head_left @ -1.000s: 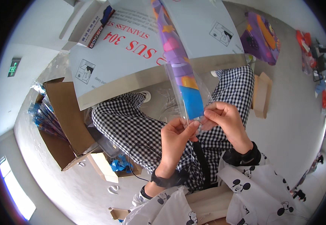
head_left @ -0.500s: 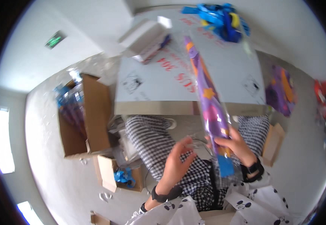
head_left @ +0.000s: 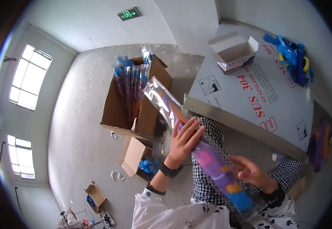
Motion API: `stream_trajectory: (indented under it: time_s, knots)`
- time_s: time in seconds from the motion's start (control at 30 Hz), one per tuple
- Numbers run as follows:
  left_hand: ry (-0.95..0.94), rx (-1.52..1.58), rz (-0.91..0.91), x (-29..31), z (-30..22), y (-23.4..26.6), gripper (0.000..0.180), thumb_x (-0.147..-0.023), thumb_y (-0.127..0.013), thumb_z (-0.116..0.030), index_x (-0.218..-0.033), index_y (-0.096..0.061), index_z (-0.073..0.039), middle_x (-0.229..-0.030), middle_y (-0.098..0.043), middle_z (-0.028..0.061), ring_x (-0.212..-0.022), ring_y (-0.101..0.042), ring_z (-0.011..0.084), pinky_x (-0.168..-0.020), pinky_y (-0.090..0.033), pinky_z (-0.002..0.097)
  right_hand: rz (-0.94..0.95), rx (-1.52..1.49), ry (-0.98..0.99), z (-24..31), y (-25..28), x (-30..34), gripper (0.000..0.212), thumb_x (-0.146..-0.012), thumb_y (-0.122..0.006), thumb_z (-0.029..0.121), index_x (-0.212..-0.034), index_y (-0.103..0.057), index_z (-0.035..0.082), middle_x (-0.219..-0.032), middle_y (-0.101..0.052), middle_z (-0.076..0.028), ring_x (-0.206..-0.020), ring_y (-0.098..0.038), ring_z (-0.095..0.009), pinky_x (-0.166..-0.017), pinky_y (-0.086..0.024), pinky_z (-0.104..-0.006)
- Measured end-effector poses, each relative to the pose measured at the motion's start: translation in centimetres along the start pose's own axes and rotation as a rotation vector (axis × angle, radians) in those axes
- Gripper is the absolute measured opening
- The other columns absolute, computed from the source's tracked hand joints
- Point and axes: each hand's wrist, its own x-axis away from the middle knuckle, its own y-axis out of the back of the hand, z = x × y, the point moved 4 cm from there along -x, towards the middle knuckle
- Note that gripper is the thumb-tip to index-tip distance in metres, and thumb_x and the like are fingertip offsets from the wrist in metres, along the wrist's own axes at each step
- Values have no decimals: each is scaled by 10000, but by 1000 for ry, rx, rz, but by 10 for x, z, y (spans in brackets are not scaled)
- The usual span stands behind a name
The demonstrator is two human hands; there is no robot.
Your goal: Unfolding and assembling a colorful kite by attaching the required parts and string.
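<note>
A long clear plastic sleeve (head_left: 213, 162) holds folded purple, orange, pink and blue printed material. It lies slantwise above my lap, its upper end toward the big carton at the left. My left hand (head_left: 184, 143) grips the sleeve's upper half, fingers laid across it. Beside the lower half, my right hand (head_left: 252, 173) has its fingers loosely extended toward the sleeve's right edge; I cannot tell whether they touch it. Several similar filled sleeves (head_left: 131, 84) stand upright in the open brown carton (head_left: 156, 80).
A film-covered table (head_left: 227, 87) with red print bears an open white box (head_left: 232, 55) and a heap of blue and yellow strips (head_left: 295, 61). A smaller carton (head_left: 133, 156) with blue pieces sits on the floor below the big one. Purple printed material (head_left: 320, 145) hangs right of the table.
The view has swung left toward the cartons. My left hand, earlier apart from the sleeve, now grips it. My right hand has let go, and the sleeve's top leans left.
</note>
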Motion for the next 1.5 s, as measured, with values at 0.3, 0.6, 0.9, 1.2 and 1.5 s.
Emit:
stream_trajectory:
  time_s: [0.3, 0.6, 0.9, 1.2, 1.5]
  knots:
    - [24, -188, -116, -14, 76, 23, 408, -810, -604, -89, -1211, -648, -146, -1268, -594, 72, -1222, -542, 254, -1091, -311, 499, -541, 46, -68, -29, 53, 65, 360, -944, -561, 120, -1273, -478, -1, -1088, -650, -149, -895, -670, -214, -772, -520, -306]
    - [198, -387, -270, -41, 134, 43, 392, -827, -579, -57, -1210, -628, -126, -1161, -624, 36, -1169, -563, 231, -1123, -228, 486, -650, 67, -153, -48, 33, 63, 298, -929, -546, 89, -1208, -507, -8, -1037, -660, -140, -867, -669, -204, -737, -522, -288]
    - [1396, -596, 24, 14, 471, 77, 934, -708, -772, -412, -1447, -319, -66, -1430, -422, 164, -1287, -432, 391, -1087, -306, 549, -724, 94, -154, -48, 51, 87, 288, -942, -540, 124, -1199, -508, -3, -1015, -653, -122, -869, -657, -199, -745, -513, -285]
    - [660, 81, -28, -24, 266, -126, 607, -824, -687, -87, -1352, -416, 37, -1369, -468, 218, -1280, -434, 369, -1081, -338, 455, -808, 69, -180, -68, 67, 124, 312, -962, -562, 127, -1242, -511, -2, -1076, -653, -117, -927, -652, -176, -784, -523, -282]
    - [189, 468, 569, -74, -69, -133, 502, -827, -627, -16, -1304, -471, 3, -1389, -445, 217, -1277, -440, 393, -1058, -368, 443, -1070, 95, 189, -74, 135, 191, 276, -961, -593, 192, -1156, -554, 1, -956, -653, -59, -812, -644, -112, -673, -512, -235]
